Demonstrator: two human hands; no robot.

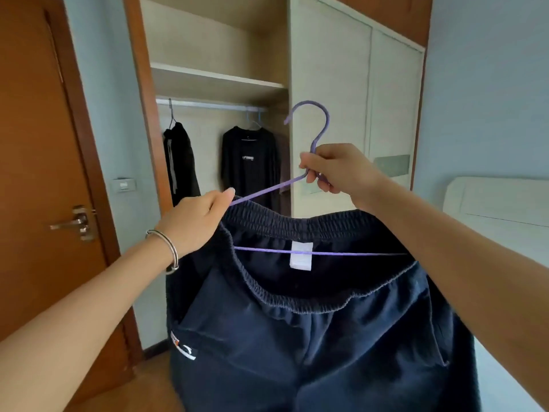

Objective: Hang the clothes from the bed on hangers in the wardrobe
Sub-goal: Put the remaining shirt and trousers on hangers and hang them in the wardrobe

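Purple hanger (309,135) stood hook-up, bar level inside navy shorts (312,328). Right hand (335,169) gripped its neck. Left hand (194,223) pinched the waistband.

rail (208,104): open gap between black garment (181,162) and black shirt (251,165) | right: sliding door (326,99) blocks

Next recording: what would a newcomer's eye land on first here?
The navy trousers fill the lower centre, a purple hanger inside their waistband. The right hand grips the hanger near its top and the left hand pinches the waistband at its left end. Behind, the open wardrobe holds a black shirt and another dark garment on its rail.
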